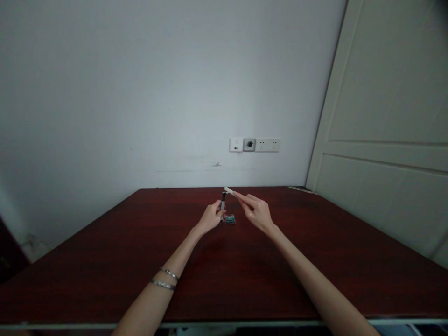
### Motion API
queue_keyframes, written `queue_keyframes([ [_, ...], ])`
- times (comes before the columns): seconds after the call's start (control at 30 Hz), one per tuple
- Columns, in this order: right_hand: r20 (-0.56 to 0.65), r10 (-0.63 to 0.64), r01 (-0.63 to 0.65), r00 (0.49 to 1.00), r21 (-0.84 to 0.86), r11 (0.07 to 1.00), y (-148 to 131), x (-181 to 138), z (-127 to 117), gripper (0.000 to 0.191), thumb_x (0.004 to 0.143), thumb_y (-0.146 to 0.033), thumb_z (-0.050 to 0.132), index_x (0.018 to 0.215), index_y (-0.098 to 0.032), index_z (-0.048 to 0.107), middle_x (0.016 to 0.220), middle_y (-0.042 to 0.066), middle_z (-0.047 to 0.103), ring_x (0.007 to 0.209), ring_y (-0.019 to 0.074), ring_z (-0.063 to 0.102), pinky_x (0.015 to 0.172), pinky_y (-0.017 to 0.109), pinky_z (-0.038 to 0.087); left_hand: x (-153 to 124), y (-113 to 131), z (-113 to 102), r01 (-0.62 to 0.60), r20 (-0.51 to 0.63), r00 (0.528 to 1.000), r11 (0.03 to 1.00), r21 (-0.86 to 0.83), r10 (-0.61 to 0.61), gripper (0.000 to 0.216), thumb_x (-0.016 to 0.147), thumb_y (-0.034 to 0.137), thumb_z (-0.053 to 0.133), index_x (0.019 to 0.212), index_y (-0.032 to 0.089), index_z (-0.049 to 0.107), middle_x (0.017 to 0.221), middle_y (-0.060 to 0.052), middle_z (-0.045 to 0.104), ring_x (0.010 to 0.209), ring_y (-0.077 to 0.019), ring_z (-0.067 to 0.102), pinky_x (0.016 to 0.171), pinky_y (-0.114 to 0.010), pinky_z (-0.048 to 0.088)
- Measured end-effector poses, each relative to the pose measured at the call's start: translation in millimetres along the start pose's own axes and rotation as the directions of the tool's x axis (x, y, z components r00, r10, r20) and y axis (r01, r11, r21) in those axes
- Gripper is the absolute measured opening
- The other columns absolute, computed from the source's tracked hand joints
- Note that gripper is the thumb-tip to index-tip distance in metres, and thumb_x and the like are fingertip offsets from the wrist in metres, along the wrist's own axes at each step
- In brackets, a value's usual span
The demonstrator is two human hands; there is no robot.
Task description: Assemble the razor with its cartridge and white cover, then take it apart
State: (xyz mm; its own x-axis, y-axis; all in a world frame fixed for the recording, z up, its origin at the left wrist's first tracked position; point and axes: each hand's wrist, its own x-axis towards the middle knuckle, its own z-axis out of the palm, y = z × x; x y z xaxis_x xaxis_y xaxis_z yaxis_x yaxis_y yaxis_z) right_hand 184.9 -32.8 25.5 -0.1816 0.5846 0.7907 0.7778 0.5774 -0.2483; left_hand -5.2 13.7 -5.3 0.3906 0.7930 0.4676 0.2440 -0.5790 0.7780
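The relation that matters is between two slim things near the middle of the worktop point(140, 261): a razor point(223, 204), held nearly upright with its dark head at the top, and a white stick point(229, 191), which slants down to the right from its far tip. That tip is right by the razor's head, slightly above it; the view is too small to tell whether the two touch, or to be sure that the tool is a razor.

The fingers of the left hand point(210, 218) are closed round the silver-grey handle, so the razor's long axis rises out of the grip and the dark head stands clear above the fingertips. The fingers of the right hand point(259, 213) are narrowed on the near end of the stick, which points from them away and to the left, toward the razor's head. The left hand is the nearer to the one container, a small clear box point(230, 219) on the worktop just right of its fingertips, between the two hands, with something teal-green showing inside it
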Motion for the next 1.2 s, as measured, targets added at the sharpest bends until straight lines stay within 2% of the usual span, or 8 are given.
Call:
queue_keyframes([
  [0.13,0.028,-0.030,0.032,0.999,-0.054,0.998,2,-1,2,0.039,0.088,-0.024,0.043,0.124,-0.035,0.052,0.073,0.000,0.059,0.062,0.0091,0.055,0.057,0.017,0.037,-2,1,0,-0.008,-0.020,1.000,1.000,-0.003,0.008,0.003,0.078,0.019,0.048,0.078,0.018,0.045,0.061,0.001,0.058,0.055,-0.0121,0.059,0.055,-0.021,0.044],
  [0.3,-0.014,0.002,-0.003,1.000,-0.053,0.999,13,-7,0,0.037,0.089,-0.025,0.041,0.123,-0.033,0.054,0.071,0.000,0.058,0.061,0.0090,0.053,0.058,0.016,0.037,-3,4,0,-0.004,-0.028,1.000,1.000,-0.022,0.004,0.003,0.078,0.019,0.047,0.079,0.017,0.045,0.061,0.001,0.058,0.053,-0.0121,0.059,0.055,-0.022,0.046],
  [0.5,0.023,-0.036,0.036,0.999,-0.006,0.999,0,-4,3,0.037,0.090,-0.027,0.041,0.124,-0.033,0.053,0.072,0.000,0.058,0.059,0.0083,0.052,0.057,0.016,0.037,-3,7,2,-0.023,0.004,1.000,1.000,-0.002,0.023,0.002,0.078,0.018,0.048,0.076,0.017,0.046,0.061,0.001,0.058,0.054,-0.0118,0.058,0.055,-0.022,0.045],
  [0.73,-0.027,0.004,-0.004,1.000,0.002,1.000,19,-11,-4,0.036,0.089,-0.026,0.041,0.123,-0.032,0.054,0.069,0.000,0.056,0.060,0.0094,0.052,0.058,0.017,0.038,-3,9,-2,-0.004,-0.032,0.999,0.999,-0.054,0.002,0.004,0.078,0.020,0.048,0.081,0.017,0.046,0.060,0.001,0.057,0.053,-0.0123,0.059,0.054,-0.023,0.047],
  [0.93,0.015,-0.048,0.048,0.999,0.018,0.999,1,-9,3,0.037,0.089,-0.026,0.042,0.124,-0.033,0.053,0.071,0.000,0.058,0.058,0.0091,0.052,0.056,0.017,0.038,-3,4,-1,-0.049,-0.012,0.999,0.998,0.048,0.050,0.002,0.077,0.018,0.048,0.077,0.016,0.048,0.062,0.001,0.059,0.056,-0.0120,0.059,0.057,-0.021,0.045],
  [1.07,0.039,-0.022,0.019,0.999,0.081,0.997,12,-8,-1,0.035,0.089,-0.027,0.042,0.122,-0.033,0.055,0.078,0.001,0.065,0.062,0.0107,0.057,0.059,0.019,0.042,-2,5,-1,-0.047,0.000,0.999,0.998,0.035,0.047,0.002,0.077,0.019,0.048,0.078,0.016,0.048,0.062,0.001,0.058,0.057,-0.0119,0.059,0.058,-0.021,0.044],
  [1.2,0.042,0.025,-0.032,0.999,0.164,0.986,30,-5,-12,0.034,0.088,-0.030,0.043,0.119,-0.032,0.057,0.097,0.001,0.069,0.077,0.0154,0.063,0.069,0.024,0.047,-2,5,-4,-0.046,-0.002,0.999,0.999,0.022,0.046,0.004,0.077,0.018,0.047,0.080,0.016,0.049,0.063,0.002,0.057,0.058,-0.0116,0.058,0.059,-0.021,0.043],
])
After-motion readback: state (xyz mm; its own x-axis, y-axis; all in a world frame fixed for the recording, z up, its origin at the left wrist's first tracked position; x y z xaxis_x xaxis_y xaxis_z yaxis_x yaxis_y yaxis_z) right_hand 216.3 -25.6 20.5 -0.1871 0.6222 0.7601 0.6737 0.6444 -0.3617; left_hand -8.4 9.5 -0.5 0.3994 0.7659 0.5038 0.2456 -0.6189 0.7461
